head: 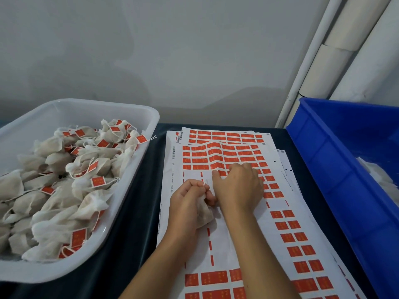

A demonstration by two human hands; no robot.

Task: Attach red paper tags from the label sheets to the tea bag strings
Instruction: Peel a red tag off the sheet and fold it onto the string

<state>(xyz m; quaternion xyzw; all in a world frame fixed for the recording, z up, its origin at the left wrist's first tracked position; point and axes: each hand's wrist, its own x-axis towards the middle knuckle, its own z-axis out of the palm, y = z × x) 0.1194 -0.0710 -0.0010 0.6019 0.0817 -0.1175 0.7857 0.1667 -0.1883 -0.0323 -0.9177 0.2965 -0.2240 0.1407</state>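
A plain grey wall (164, 50) rises behind the dark-covered table (133, 212), white pipes (336, 61) at right.

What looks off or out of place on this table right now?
The top white label sheet with red paper tags buckles into a raised ridge beyond the right hand instead of lying flat. One tagged tea bag's string hangs over the white plastic tray's rim.

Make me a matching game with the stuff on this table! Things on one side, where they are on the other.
Things:
1. white tray
2. blue bin
3. label sheets
4. untagged tea bag

Places:
A. flat in the middle of the table
B. in the left hand
C. on the left side, full of tagged tea bags
D. on the right side

Pairs: 1-C, 2-D, 3-A, 4-B
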